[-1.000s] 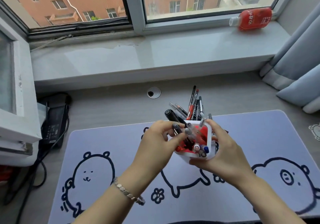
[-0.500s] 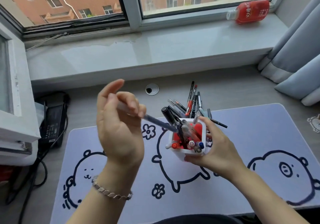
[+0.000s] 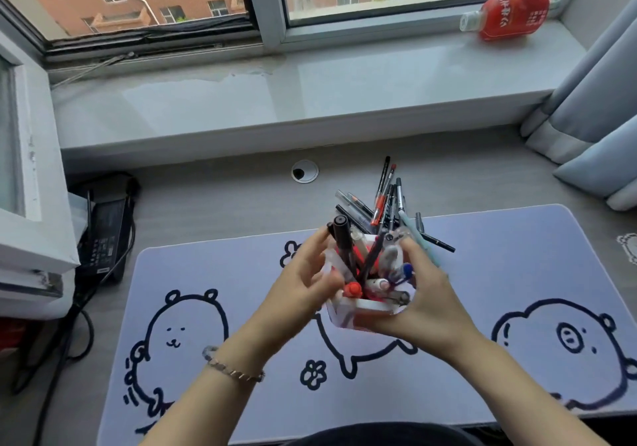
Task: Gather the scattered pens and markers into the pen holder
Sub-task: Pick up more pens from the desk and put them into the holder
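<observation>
Left hand (image 3: 306, 283) back at pen holder (image 3: 365, 307), seemingly empty.

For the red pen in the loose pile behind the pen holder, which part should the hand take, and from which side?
Take the red pen at its far, upper half, coming from above and behind the pile. That end sticks out free over the bare desk, while the near end is buried among other pens behind the pen holder.
</observation>
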Available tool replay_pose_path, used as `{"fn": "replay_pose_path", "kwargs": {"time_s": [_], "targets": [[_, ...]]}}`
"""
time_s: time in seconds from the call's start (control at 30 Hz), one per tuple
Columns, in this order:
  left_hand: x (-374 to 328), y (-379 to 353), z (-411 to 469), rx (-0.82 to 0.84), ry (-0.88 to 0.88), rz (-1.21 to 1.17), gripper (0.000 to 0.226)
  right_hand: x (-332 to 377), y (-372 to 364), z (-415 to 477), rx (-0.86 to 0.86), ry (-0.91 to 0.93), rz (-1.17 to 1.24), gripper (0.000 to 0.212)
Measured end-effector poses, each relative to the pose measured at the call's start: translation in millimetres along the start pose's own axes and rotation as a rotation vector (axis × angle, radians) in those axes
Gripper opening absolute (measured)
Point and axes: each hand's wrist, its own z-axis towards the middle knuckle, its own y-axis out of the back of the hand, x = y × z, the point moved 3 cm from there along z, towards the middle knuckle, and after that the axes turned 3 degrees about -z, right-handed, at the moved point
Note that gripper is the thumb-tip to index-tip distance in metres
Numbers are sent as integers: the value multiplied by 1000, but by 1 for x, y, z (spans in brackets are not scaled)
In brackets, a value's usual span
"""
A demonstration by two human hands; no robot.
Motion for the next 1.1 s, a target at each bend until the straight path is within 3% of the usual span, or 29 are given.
{"fn": "replay_pose_path", "kwargs": {"time_s": [0.1,0.17,0.27,0.33,0.37,0.43,0.5,0.57,0.7,0.8,0.93,1.1], "targets": [[12,5,-6,172,32,186,109,-6,-9,7,19,-10,-128,91],[17,8,-6,157,54,273,124,-12,-14,10,67,-26,-118,95],[26,9,-5,-56,36,366,114,-19,-12,16,299,-25,-128,107],[35,5,-6,-125,-36,429,105,-31,1,25,423,-15,-294,110],[39,6,-7,-153,-61,448,101,-39,11,34,379,-8,-377,104],[45,11,-8,-255,-92,452,96,-59,34,51,94,-38,-474,79],[45,15,-6,-343,-78,394,90,-78,49,64,-160,-201,-548,55],[44,19,-3,-378,-57,262,81,-94,46,74,-165,-339,-687,48],[42,29,2,-397,-13,314,95,-105,27,82,-61,-294,-932,29],[41,32,6,-400,0,315,97,-104,33,75,-162,-293,-843,21],[49,37,10,-429,4,325,99,-98,55,43,-312,-394,-558,25],[58,40,11,-422,38,278,90,-72,55,17,-281,-488,187,17]]}}
